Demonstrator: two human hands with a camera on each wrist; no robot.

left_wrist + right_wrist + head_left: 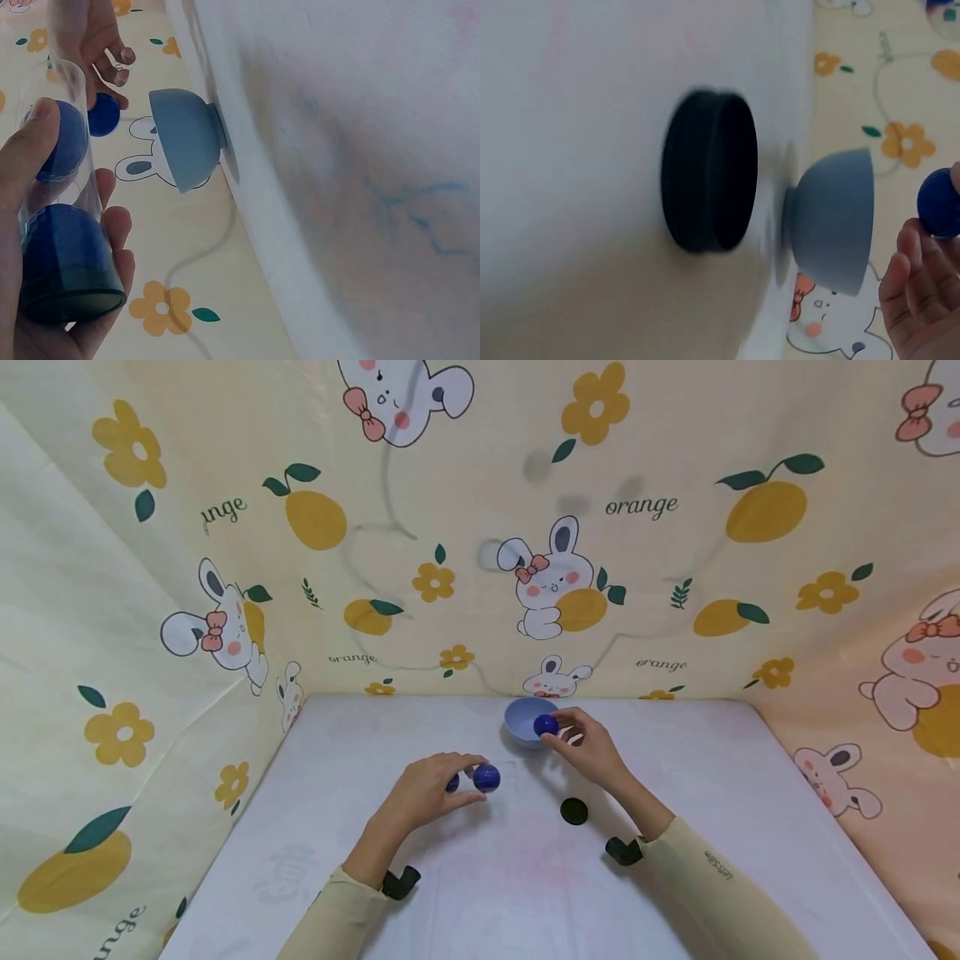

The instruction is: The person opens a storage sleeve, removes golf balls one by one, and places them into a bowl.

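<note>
My left hand (433, 789) grips a clear cylindrical container (73, 193) with a dark base, its thumb on one side and fingers curled behind. Inside, one blue ball (64, 146) sits near the top end and another blue ball (64, 240) near the base. Between thumb and fingertips, my right hand (592, 750) pinches a third blue ball (546, 725), which overlaps the near right side of the light blue bowl (517, 727) in the head view. That bowl stands upright toward the back of the table. A round black lid (705, 172) lies on the table below the right hand.
A white cloth covers the table (465, 877), and patterned curtains (480, 635) with rabbits and oranges rise behind and at both sides. Dark wrist-worn pieces stick out by the left sleeve (337, 910) and the right sleeve (720, 885).
</note>
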